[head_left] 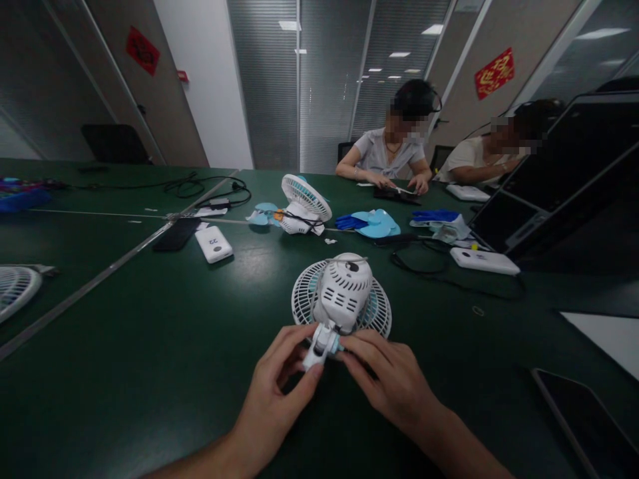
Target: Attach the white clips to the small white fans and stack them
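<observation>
A small white fan (344,296) lies face down on the green table, its round grille (304,293) under the vented motor housing. At the near end of the housing is a white clip bracket (318,349) with a light blue knob (337,344). My left hand (279,379) grips the bracket between thumb and fingers from the left. From the right, the fingertips of my right hand (384,372) are closed on the blue knob. The undersides of the fingers are partly hidden.
Behind it stands another fan (302,209), near blue fan blades (379,224). White power banks (213,244) (484,261), black cables and a phone (589,419) lie around. Two people (392,150) (479,156) sit across the table (150,372). A black case (564,179) rises at right.
</observation>
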Demonstrator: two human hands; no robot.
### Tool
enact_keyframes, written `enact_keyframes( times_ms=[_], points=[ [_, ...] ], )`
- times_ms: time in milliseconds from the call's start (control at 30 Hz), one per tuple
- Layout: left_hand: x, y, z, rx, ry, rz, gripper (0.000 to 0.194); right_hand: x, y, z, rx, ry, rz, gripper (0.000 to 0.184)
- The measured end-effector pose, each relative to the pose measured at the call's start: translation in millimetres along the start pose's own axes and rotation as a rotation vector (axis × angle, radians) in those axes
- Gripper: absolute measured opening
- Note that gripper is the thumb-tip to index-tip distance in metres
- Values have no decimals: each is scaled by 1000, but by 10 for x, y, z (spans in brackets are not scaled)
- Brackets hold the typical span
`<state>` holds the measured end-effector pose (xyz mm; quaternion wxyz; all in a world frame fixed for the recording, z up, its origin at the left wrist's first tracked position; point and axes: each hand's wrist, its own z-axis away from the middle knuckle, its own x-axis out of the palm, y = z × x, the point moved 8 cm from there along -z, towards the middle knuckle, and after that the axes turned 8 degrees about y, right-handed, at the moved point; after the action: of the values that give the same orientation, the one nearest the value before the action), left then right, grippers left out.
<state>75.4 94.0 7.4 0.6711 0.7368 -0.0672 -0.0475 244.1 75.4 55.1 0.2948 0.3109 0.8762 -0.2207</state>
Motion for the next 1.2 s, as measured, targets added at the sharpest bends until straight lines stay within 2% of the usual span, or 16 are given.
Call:
enact_keyframes(
  times_ms=[133, 300, 600, 667, 800, 933, 1133, 1200],
  points=[
    [-23, 6, 9, 1, 9, -10, 37, 22, -2, -44, 5, 27, 29, 20],
    [-15, 0, 23, -1, 9, -24, 38, 40, 44, -76, 70, -37, 1, 34],
    [9, 54, 15, 12, 6, -29, 37, 83, 43, -48, 141, -81, -90, 31],
    [5, 61, 1, 15, 14, -17, 36, 48, 36, -57, 118, -49, -70, 23],
    [4, 55, -7, 26, 14, -30, 37, 29, 7, -51, -2, -29, 49, 17],
    [-12, 49, 8, 28, 22, -44, 37, 44, 14, -41, -40, -12, 101, 18],
    [-9, 57, 14, 23, 5, -30, 37, -40, -79, -25, -166, 53, 83, 21],
    [-8, 59, 10, 17, 9, -25, 37, -64, -91, -43, -162, 66, 78, 20]
  ],
)
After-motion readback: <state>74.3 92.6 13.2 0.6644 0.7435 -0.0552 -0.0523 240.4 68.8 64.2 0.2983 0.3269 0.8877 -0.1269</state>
